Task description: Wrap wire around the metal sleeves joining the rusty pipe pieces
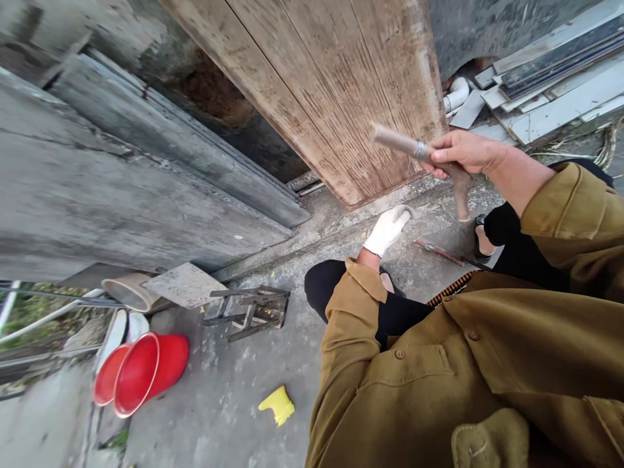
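Observation:
My right hand [453, 155], bare, is closed around a crooked wooden handle [461, 185]. Wire binds a pale, rod-like length [397, 140] to the handle, and its far end is smeared by motion. My left hand [387, 231] wears a white glove and is low over the concrete, its fingers curled together. A greyish patch shows at those fingertips; whether it is a held object or dirt on the glove I cannot tell. Between my feet lies a thin reddish stick [441, 252] with a metallic band round it.
Wooden planks [341, 84] lean ahead of me, with grey boards [146, 156] at the left. Red buckets [168, 364], a small wooden stool [253, 312] and a yellow piece [279, 406] are on the ground. Stacked strips [560, 84] lie at the right.

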Action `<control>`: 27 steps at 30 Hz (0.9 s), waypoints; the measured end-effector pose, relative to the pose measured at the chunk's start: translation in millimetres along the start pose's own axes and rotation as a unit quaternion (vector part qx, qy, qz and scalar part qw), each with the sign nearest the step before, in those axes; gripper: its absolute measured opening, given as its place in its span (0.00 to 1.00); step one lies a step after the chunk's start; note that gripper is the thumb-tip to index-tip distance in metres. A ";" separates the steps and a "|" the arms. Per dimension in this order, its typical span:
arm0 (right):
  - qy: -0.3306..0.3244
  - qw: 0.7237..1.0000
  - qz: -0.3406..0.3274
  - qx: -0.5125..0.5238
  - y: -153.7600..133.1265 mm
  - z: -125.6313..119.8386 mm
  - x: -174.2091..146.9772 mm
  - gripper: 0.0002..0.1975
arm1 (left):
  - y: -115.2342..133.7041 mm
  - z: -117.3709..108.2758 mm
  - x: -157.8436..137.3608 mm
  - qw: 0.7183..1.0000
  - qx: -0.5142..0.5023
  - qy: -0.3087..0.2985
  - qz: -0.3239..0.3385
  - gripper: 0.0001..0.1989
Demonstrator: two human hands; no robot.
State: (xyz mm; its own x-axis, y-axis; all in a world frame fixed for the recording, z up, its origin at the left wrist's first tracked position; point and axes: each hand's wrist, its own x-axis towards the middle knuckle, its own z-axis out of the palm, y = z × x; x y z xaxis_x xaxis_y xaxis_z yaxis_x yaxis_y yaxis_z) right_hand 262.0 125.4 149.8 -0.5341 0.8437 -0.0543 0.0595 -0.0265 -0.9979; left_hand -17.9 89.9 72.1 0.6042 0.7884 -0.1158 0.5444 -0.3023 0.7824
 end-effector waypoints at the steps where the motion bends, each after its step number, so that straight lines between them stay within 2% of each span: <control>1: 0.052 0.999 0.007 -0.010 2.0 0.9 3.2 0.22 | 4.3 1.4 -1.7 1.000 -0.011 -0.025 0.004 0.15; 3: 0.114 0.985 0.061 -0.110 8.4 4.9 11.2 0.17 | 13.7 2.3 -5.2 0.997 -0.016 -0.073 0.021 0.14; 5: 0.115 0.944 0.123 -0.285 16.9 10.1 18.5 0.12 | 20.9 0.4 -7.5 0.994 0.008 -0.097 0.046 0.13; 6: 0.092 0.912 0.148 -0.371 21.2 12.5 21.0 0.11 | 22.7 -1.7 -8.1 0.994 0.027 -0.096 0.052 0.13; 8: -0.010 0.849 0.193 -0.492 28.5 16.7 23.0 0.10 | 21.8 -7.5 -8.1 0.994 0.075 -0.071 0.046 0.13; 10: -0.156 0.811 0.243 -0.509 32.4 19.9 21.5 0.09 | 16.1 -14.4 -7.6 0.991 0.123 -0.036 0.024 0.12; 11: -0.227 0.804 0.263 -0.482 32.7 21.4 19.9 0.08 | 12.2 -17.6 -7.4 0.990 0.140 -0.023 0.014 0.12; 13: -0.332 0.810 0.279 -0.394 29.8 24.7 16.4 0.09 | 4.6 -22.5 -7.3 0.989 0.149 -0.006 0.005 0.12; 15: -0.378 0.831 0.271 -0.305 23.0 27.6 13.3 0.13 | -1.4 -24.0 -7.0 0.992 0.126 0.008 0.006 0.12; 18: -0.392 0.858 0.243 -0.225 9.5 27.8 8.9 0.22 | -6.7 -20.4 -4.7 0.998 0.064 0.021 0.010 0.11; 20: -0.356 0.887 0.210 -0.205 0.7 24.2 4.8 0.23 | -9.0 -15.9 -1.8 0.999 0.022 0.026 0.005 0.10; 21: -0.315 0.910 0.189 -0.193 -3.1 21.6 2.5 0.23 | -10.0 -13.6 -0.4 1.000 -0.001 0.027 -0.005 0.11; 24: -0.117 0.983 0.101 -0.098 -10.5 13.7 -2.1 0.22 | -10.5 -7.8 2.0 0.997 -0.069 0.019 -0.032 0.14; 25: -0.042 0.996 0.066 -0.048 -11.3 11.6 -1.8 0.21 | -9.1 -6.5 1.9 0.996 -0.081 0.015 -0.031 0.15; 27: 0.092 0.994 0.003 0.052 -9.7 8.3 2.3 0.19 | -3.2 -4.6 0.0 0.997 -0.075 -0.005 -0.015 0.14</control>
State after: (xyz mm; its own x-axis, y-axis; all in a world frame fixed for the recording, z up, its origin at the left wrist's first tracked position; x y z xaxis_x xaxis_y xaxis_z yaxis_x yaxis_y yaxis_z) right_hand 253.1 123.1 159.1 -0.3697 0.9271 -0.0625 -0.0309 -0.0795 -0.9964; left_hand -22.3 93.4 72.4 0.5958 0.7898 -0.1458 0.4688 -0.1946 0.8616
